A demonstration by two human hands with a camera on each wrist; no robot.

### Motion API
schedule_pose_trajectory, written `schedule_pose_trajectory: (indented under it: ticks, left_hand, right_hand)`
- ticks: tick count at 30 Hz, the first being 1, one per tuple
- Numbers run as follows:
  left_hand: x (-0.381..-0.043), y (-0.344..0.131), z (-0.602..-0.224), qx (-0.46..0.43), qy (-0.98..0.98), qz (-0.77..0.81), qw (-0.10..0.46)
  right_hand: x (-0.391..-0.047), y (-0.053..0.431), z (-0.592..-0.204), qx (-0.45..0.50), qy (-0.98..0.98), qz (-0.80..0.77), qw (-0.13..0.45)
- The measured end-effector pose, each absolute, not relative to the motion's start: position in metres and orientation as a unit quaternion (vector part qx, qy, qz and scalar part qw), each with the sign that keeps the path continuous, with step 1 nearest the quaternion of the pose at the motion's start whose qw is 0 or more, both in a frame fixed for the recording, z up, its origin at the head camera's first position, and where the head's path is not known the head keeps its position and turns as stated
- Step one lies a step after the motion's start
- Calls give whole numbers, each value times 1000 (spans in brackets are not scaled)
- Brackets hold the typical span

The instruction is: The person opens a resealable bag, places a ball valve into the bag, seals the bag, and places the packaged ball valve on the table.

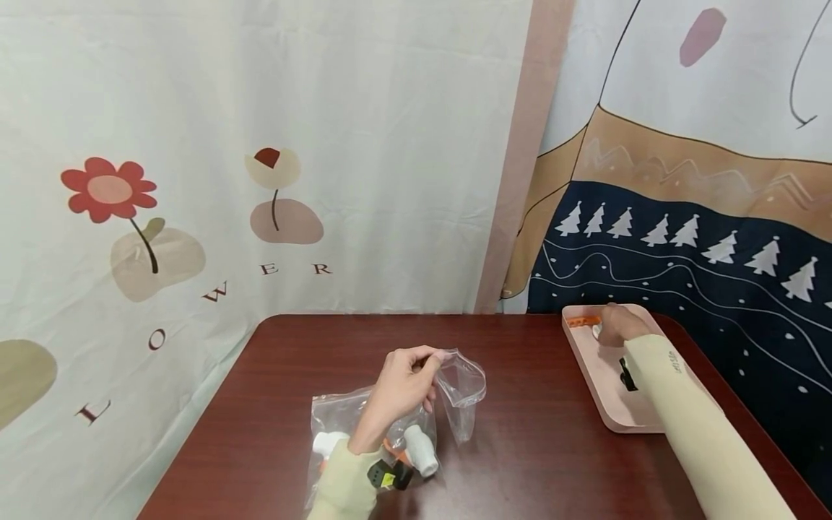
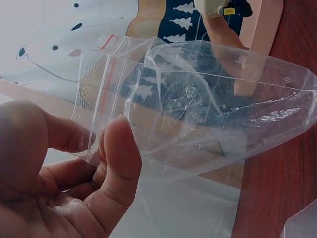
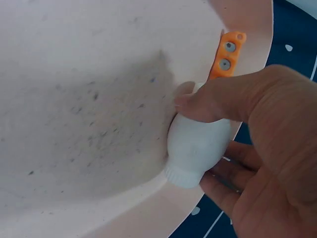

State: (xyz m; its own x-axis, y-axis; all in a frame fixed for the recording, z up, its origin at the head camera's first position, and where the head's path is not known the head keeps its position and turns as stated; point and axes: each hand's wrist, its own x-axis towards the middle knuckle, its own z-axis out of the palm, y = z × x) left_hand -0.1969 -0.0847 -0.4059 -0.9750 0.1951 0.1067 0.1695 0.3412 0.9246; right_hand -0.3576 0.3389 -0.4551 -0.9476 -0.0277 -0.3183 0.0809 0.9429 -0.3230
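My left hand (image 1: 404,380) pinches the top edge of a clear zip-lock bag (image 1: 463,397) between thumb and fingers, near its red-lined seal. The bag hangs with its mouth spread, and only clear film shows in it. In the pink tray (image 1: 607,401) at the right, my right hand (image 1: 619,325) grips a white, rounded, bottle-shaped plastic piece (image 3: 198,146) with a ribbed end. Thumb and fingers lie on opposite sides of it, close to the tray's wall. Beside it lies an orange strip (image 3: 228,53) with grey round studs.
Under my left forearm, a second clear bag (image 1: 338,408) lies on the dark red table (image 1: 520,462), holding white pieces (image 1: 421,450) and orange ones. Dark specks (image 3: 104,134) mark the tray floor. A printed curtain (image 1: 390,144) hangs behind the table.
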Motion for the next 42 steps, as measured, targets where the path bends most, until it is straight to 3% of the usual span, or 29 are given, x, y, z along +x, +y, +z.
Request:
schedule_pose_trajectory:
  ticks: [11,19,42]
  left_hand:
    - [-194,-84,-404,107,816,567,22]
    - [-195,-84,-404,109,815,569,26]
    - [-195,-85,-405,126,823,554,12]
  right_hand:
    - [-344,329,-447,31,977,-160,140]
    - [-362,345,-449,-10,984,-71,166]
    - [-343,358,-447,-60,962,-260,65]
